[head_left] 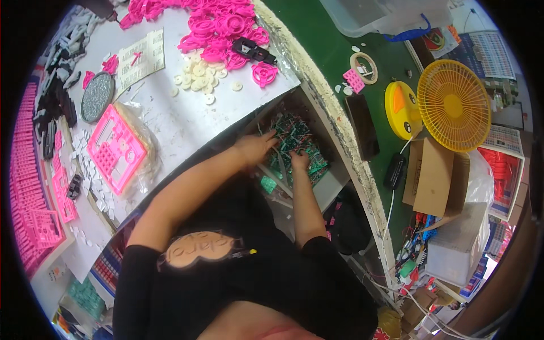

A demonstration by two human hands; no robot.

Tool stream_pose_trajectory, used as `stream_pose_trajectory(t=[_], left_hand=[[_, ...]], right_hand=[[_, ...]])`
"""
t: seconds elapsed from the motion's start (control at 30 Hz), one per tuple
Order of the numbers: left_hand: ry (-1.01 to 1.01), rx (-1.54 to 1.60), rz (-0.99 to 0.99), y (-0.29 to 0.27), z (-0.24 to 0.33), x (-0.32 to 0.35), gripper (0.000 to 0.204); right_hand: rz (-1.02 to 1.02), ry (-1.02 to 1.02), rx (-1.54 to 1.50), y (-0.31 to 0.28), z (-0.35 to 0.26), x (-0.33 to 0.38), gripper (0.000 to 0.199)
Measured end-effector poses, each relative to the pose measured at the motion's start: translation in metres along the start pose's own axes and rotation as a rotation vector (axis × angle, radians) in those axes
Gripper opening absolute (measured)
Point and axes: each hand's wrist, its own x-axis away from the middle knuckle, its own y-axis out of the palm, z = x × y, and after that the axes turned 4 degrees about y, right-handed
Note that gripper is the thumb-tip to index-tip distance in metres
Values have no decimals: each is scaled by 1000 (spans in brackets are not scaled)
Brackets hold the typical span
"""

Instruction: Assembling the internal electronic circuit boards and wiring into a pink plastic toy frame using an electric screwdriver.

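Note:
A drawer (338,180) below the worktop holds a heap of small green circuit boards (293,129) with thin wires, some of them red and white. My left hand (258,148) reaches in from the left, its fingers stretched apart over the near side of the heap. Deeper among the boards, my right hand (301,161) has its fingers drawn together; whatever lies in them is too small to make out. A small green packet (268,184) rests at the drawer's near left.
Pink plastic parts (218,25), cream discs (199,76) and a pink framed panel (116,148) lie on the white worktop. Along the green surface at right are a phone (361,127), a yellow fan (453,106) and a cardboard box (433,178). The worktop edge overhangs the drawer.

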Motion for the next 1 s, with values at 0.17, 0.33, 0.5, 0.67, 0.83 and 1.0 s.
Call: stream_pose_trajectory(t=[0.17,0.33,0.5,0.67,0.83,1.0], left_hand=[[-64,-273,-113,89,-54,-39,56],[-319,-123,-540,6,-14,-14,41],[-513,12,-310,25,-34,18,32],[-505,-83,-457,17,-29,20,36],[-481,-105,-496,14,-24,15,40],[-540,-46,-504,21,-33,21,49]], right_hand=[[-40,-68,109,-9,0,-11,70],[32,-131,58,5,13,-15,67],[-75,-175,-269,7,3,-10,48],[-225,-86,-342,9,-8,-44,31],[-237,12,-472,17,11,-72,32],[-204,-133,309,12,-27,-53,86]])
